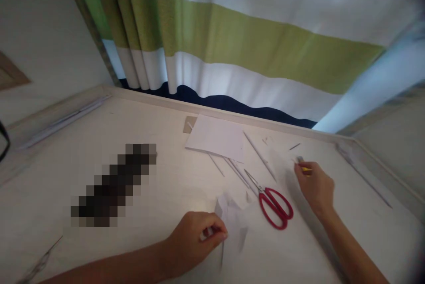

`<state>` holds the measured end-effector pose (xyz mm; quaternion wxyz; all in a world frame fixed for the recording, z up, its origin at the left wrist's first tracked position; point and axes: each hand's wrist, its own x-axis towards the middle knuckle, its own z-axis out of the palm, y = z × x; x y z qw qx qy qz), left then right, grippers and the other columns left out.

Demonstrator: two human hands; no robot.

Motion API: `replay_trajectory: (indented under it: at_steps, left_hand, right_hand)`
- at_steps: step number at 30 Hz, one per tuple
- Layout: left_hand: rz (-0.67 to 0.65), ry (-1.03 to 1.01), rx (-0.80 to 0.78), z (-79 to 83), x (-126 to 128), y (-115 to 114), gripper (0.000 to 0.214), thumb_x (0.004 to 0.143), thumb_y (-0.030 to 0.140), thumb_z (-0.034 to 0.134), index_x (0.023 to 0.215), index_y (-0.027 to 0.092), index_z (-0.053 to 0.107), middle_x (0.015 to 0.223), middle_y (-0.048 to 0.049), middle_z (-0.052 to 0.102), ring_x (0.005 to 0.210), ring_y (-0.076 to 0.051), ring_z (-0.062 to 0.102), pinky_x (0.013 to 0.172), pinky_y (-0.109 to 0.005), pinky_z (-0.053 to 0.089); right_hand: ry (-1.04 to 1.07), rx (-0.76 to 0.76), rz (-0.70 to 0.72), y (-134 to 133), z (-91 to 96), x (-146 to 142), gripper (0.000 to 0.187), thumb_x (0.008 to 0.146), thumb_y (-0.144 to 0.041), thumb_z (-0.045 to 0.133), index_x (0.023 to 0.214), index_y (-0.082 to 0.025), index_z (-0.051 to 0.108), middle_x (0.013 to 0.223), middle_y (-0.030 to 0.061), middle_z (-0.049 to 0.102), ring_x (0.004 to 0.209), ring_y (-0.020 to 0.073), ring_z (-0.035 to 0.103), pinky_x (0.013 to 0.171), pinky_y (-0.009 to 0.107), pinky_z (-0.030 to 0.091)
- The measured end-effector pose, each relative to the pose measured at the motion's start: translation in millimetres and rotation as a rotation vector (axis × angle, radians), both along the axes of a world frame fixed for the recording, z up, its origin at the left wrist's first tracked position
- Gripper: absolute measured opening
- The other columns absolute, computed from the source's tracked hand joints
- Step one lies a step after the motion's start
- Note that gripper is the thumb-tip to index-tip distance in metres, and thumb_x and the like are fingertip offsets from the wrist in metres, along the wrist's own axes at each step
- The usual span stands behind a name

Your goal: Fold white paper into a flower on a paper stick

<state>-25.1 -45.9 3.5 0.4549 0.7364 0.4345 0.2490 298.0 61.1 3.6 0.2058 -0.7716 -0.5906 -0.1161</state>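
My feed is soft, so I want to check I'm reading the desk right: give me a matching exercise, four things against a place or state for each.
1. Scissors
2. Sheet
3. Right hand
4. Left hand

A. Closed around a small yellow item
B. At the creased paper
C. Red-handled, between the two hands
D. Flat, partly over a beige card

Pairs: 1-C, 2-D, 3-A, 4-B

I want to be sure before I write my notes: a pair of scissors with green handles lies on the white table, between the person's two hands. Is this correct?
Not quite: the head view shows that the scissors have red handles, not green. They do lie on the white table, between the left hand and the right hand.
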Motion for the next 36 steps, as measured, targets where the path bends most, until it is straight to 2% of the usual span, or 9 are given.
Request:
replay_trajectory:
  at_steps: [4, 8, 12, 17, 24, 28, 33, 35, 36]
  left_hand:
    - [0.0, -0.049, 0.062, 0.3, 0.3, -0.6, 0.016, 0.077, 0.02, 0.051, 0.081, 0.014, 0.065, 0.075, -0.0032, 0.066, 0.068, -0.009, 0.058, 0.064, -0.016, 0.041]
    - [0.012, -0.167, 0.204, 4.8, -0.4, 2.2, 0.018, 0.075, 0.01, 0.049, 0.083, 0.009, 0.065, 0.073, -0.0078, 0.066, 0.069, -0.011, 0.059, 0.068, -0.017, 0.043]
    - [-0.019, -0.17, 0.193, 12.6, -2.1, 6.0, 0.021, 0.074, 0.006, 0.047, 0.084, 0.008, 0.066, 0.074, -0.0107, 0.064, 0.071, -0.012, 0.059, 0.067, -0.017, 0.045]
    - [-0.024, -0.082, 0.151, 16.5, -2.3, 5.6, 0.019, 0.077, 0.014, 0.049, 0.089, 0.014, 0.065, 0.076, -0.0077, 0.066, 0.074, -0.013, 0.058, 0.073, -0.023, 0.044]
    - [0.002, -0.057, 0.131, 1.5, -2.1, 1.1, 0.015, 0.078, 0.016, 0.05, 0.088, 0.017, 0.061, 0.079, -0.0033, 0.064, 0.077, -0.012, 0.056, 0.076, -0.023, 0.041]
    - [0.042, -0.087, 0.157, -8.2, -0.3, 1.7, 0.01, 0.077, 0.018, 0.052, 0.081, 0.019, 0.06, 0.076, 0.0, 0.063, 0.074, -0.011, 0.056, 0.074, -0.02, 0.04]
    - [-0.01, -0.077, 0.183, -9.7, 0.4, 2.8, 0.009, 0.078, 0.018, 0.052, 0.08, 0.02, 0.061, 0.08, 0.0009, 0.064, 0.079, -0.012, 0.055, 0.077, -0.022, 0.037]
    - [-0.051, -0.104, 0.199, -8.6, -0.9, 2.2, 0.011, 0.079, 0.018, 0.051, 0.083, 0.02, 0.061, 0.085, 0.0011, 0.064, 0.083, -0.012, 0.055, 0.08, -0.024, 0.035]
    - [-0.075, -0.107, 0.215, -7.8, -1.6, 1.6, 0.011, 0.08, 0.018, 0.05, 0.084, 0.02, 0.06, 0.087, 0.0013, 0.064, 0.085, -0.012, 0.054, 0.081, -0.024, 0.034]
  right_hand:
    - [0.033, 0.099, 0.122, -3.4, -9.7, -7.2, 0.03, 0.076, -0.036, 0.043, 0.095, -0.017, 0.056, 0.08, 0.0053, 0.06, 0.061, 0.0146, 0.056, 0.06, 0.027, 0.043]
    - [0.002, 0.152, 0.24, -8.8, -24.5, -3.0, 0.032, 0.076, -0.039, 0.044, 0.09, -0.016, 0.06, 0.074, 0.0051, 0.056, 0.052, 0.0126, 0.051, 0.056, 0.026, 0.043]
    - [0.025, 0.114, 0.179, -10.1, -27.0, 6.9, 0.035, 0.076, -0.046, 0.042, 0.083, -0.016, 0.059, 0.068, 0.0057, 0.057, 0.052, 0.0154, 0.052, 0.054, 0.029, 0.042]
    - [0.111, 0.046, 0.088, -8.4, -26.0, 13.5, 0.035, 0.072, -0.055, 0.043, 0.075, -0.024, 0.059, 0.065, 0.0032, 0.059, 0.056, 0.0194, 0.056, 0.051, 0.031, 0.042]
    - [0.232, 0.164, 0.189, -6.3, -29.3, 14.2, 0.037, 0.076, -0.048, 0.042, 0.09, -0.019, 0.061, 0.084, 0.0064, 0.062, 0.062, 0.0161, 0.057, 0.058, 0.028, 0.045]
    - [0.15, 0.131, 0.223, -4.3, -31.7, 17.4, 0.033, 0.074, -0.042, 0.048, 0.092, -0.019, 0.064, 0.084, 0.0069, 0.058, 0.065, 0.0156, 0.055, 0.062, 0.028, 0.045]
    - [-0.066, 0.21, 0.295, -10.3, -12.1, -4.4, 0.029, 0.074, -0.037, 0.049, 0.094, -0.021, 0.065, 0.101, 0.0094, 0.05, 0.09, 0.022, 0.048, 0.08, 0.036, 0.04]
    - [-0.082, 0.206, 0.413, -11.5, 3.6, -30.7, 0.028, 0.077, -0.034, 0.047, 0.095, -0.02, 0.063, 0.099, 0.0089, 0.051, 0.086, 0.0191, 0.05, 0.076, 0.032, 0.042]
    - [-0.097, 0.105, 0.514, -10.8, 11.0, -46.9, 0.026, 0.079, -0.033, 0.045, 0.094, -0.021, 0.063, 0.096, 0.0079, 0.052, 0.083, 0.0177, 0.051, 0.073, 0.03, 0.042]
